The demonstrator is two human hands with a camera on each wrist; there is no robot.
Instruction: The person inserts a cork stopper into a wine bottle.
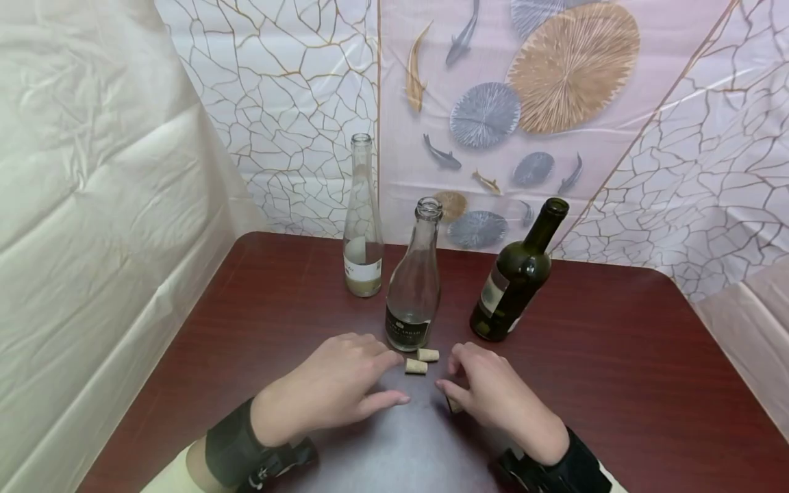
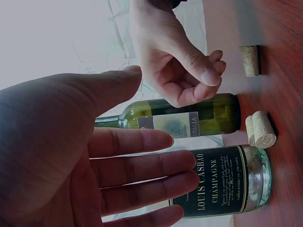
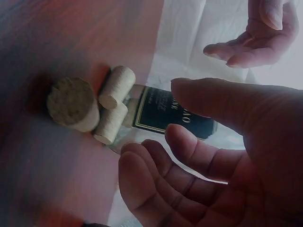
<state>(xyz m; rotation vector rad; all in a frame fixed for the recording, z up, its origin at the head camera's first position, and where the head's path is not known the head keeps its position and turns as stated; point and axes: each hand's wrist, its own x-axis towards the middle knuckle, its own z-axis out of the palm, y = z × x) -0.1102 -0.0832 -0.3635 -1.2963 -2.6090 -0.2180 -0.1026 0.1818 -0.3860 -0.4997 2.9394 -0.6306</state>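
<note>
My left hand (image 1: 335, 376) is held over the table with its fingers straight and thumb spread, nothing in it. Opposite it, my right hand (image 1: 493, 387) has loosely bent fingers and also holds nothing. Between the hands lie two pale corks, the nearer cork (image 1: 416, 367) and the farther cork (image 1: 428, 355), side by side at the foot of a clear champagne bottle (image 1: 411, 294) with a black label. A third cork (image 1: 454, 405) is partly hidden under my right hand in the head view; the left wrist view shows this cork (image 2: 250, 61) on the table, apart from the fingers.
At the back left stands a tall clear bottle (image 1: 363, 253) with a white label. A dark green wine bottle (image 1: 514, 281) is upright behind my right hand. The reddish-brown table (image 1: 622, 342) ends at a patterned cloth (image 1: 296, 103), with pale sheeting (image 1: 111, 226) along the left.
</note>
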